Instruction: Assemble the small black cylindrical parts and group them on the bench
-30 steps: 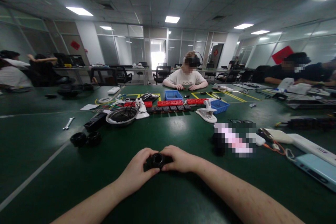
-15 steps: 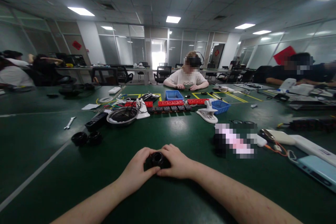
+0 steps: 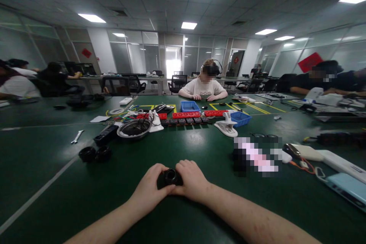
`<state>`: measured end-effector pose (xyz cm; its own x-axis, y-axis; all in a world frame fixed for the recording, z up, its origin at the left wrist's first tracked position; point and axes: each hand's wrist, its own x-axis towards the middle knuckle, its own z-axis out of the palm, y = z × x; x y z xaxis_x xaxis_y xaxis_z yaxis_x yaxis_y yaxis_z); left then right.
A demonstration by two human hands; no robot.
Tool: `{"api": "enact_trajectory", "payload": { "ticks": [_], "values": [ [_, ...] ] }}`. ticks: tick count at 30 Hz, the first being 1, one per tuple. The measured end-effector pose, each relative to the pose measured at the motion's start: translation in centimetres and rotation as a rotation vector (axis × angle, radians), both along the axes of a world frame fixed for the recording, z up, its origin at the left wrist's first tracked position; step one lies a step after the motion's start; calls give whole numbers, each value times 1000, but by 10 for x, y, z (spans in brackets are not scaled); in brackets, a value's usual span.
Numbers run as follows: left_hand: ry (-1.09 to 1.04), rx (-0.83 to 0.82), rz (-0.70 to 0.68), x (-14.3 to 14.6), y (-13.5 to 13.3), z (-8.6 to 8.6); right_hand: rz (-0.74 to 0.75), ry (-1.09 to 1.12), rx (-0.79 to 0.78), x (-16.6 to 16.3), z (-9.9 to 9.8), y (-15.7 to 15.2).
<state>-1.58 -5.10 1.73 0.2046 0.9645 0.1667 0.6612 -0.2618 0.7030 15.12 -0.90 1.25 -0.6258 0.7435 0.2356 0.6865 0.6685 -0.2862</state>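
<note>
A small black round part (image 3: 170, 176) with a hole in its top sits at the table's near middle, between my two hands. My left hand (image 3: 150, 185) curls round its left side, fingers behind and thumb in front. From the right, my right hand (image 3: 191, 177) closes round the same part, and the two thumbs meet before it. Much of its lower body is hidden by my fingers. Two similar black round parts (image 3: 95, 154) stand together to the left, apart from my hands.
Beyond lie a metal bowl (image 3: 134, 135) with dark cables, a black box (image 3: 106, 134), a wrench (image 3: 77, 136), red strips (image 3: 186, 114), blue trays (image 3: 240, 118) and a white clamp stand (image 3: 227, 126). A light-blue case (image 3: 345, 187) is at right. A person (image 3: 204, 85) sits opposite.
Both hands stay round the black part, with a slight shift of the fingers. The whole view has tilted a little, so the table items sit slightly lower.
</note>
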Motion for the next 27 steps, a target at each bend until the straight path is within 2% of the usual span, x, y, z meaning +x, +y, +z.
{"api": "enact_trajectory", "payload": {
  "ticks": [2, 5, 10, 14, 18, 21, 25, 27],
  "values": [
    [-22, 15, -10, -1, 0, 1, 43, 22, -37, 3, 2, 1],
    [-63, 26, -40, -4, 0, 5, 163, 57, -186, 12, 7, 6],
    [-70, -56, -103, -8, 1, 11, 255, 44, -327, 19, 12, 15],
    [-58, -87, -69, -6, 3, 9, 218, 58, -291, 14, 6, 15],
    [-25, -11, 91, -1, 4, 3, 26, 50, -145, 0, -5, 7],
    [1, 26, 140, -1, 4, 0, -61, 22, -44, -7, -7, 1],
    [-24, 8, 126, -6, 4, 1, 56, 94, -123, 0, -2, 3],
    [-86, -21, 68, -10, 5, 3, 128, 125, -193, 8, 2, 7]
  ]
}}
